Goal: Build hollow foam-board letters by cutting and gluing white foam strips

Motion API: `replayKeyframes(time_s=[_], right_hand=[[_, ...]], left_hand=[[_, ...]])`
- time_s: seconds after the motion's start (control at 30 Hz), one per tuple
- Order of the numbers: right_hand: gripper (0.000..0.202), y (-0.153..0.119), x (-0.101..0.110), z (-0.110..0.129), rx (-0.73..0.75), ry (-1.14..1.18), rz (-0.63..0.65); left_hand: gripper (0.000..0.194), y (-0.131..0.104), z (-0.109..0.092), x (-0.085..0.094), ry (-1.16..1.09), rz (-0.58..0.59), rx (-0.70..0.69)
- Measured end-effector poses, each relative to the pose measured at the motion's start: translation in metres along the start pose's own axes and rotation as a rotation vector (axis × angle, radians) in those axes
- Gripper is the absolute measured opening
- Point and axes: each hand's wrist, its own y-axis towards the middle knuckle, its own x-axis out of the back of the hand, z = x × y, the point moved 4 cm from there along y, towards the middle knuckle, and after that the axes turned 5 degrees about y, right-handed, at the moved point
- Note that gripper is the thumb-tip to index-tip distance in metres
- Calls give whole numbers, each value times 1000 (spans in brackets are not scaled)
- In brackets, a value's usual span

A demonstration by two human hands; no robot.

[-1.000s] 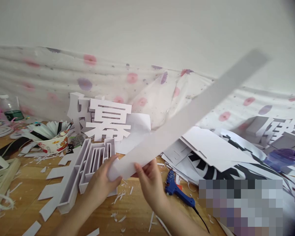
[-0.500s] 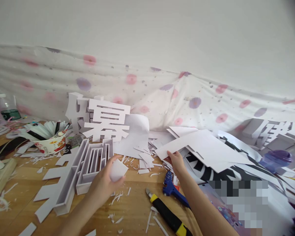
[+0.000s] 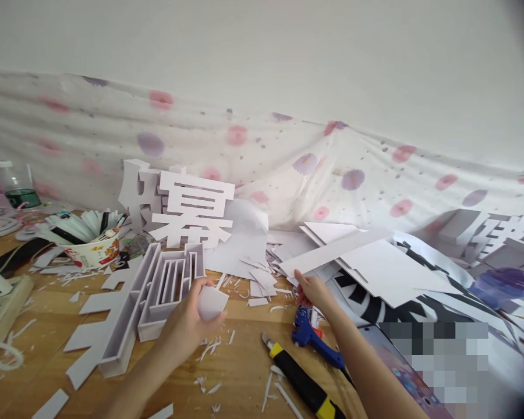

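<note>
My left hand (image 3: 187, 320) is closed round a small white board piece (image 3: 213, 302), held above the table beside a white foam-board character (image 3: 151, 334) with raised side walls. Between thumb and fingers, my right hand (image 3: 314, 293) pinches the near end of a long white board strip (image 3: 332, 251). The strip slants up over a stack of white boards (image 3: 386, 270). Just below my right hand lies a blue glue gun (image 3: 314, 340). A black and yellow utility knife (image 3: 299, 378) rests on the wood between my forearms.
Finished white characters (image 3: 196, 203) lean against the flowered curtain (image 3: 288, 169). A paper bowl (image 3: 94, 251) of strips stands left, near a power strip (image 3: 9, 305). Offcuts litter the wooden table (image 3: 227, 372). A phone (image 3: 402, 366) and a purple container (image 3: 504, 285) are at right.
The long strip, earlier lying nearly flush over the boards, now shows apart from them at a slant in my right hand. My left hand still holds the small piece. The view has shifted slightly.
</note>
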Motion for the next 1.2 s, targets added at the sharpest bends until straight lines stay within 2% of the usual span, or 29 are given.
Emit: replayKeyframes(time_s=[0.07,0.17,0.23,0.3,0.43,0.57,0.63,0.83,1.03,1.2], right_hand=[[39,-20,-22,13,28,3,181],[27,-57,-59,39,126,37,381],[26,-81,-81,61,325,56,504],[29,-97,-99,74,406,91,582],[33,-110,-121,82,455,118,607],[41,-119,-137,79,411,172,668],[38,-124,-144,75,394,232,690],[30,-130,-152,64,364,308,656],[11,-126,-147,63,406,241,545],[11,-127,-150,65,404,295,524]], left_hand=[[44,0,1,-3,52,-20,-12],[54,0,3,-10,91,-42,-83],[61,-1,3,-14,115,-12,-140],[63,-2,3,-15,152,65,-181],[62,-5,6,5,200,222,-193],[41,-8,19,36,166,230,-128],[33,-10,28,44,131,213,-101],[31,-14,42,39,51,199,-40],[34,-15,46,36,-2,163,-4],[36,-19,40,27,-38,169,-3]])
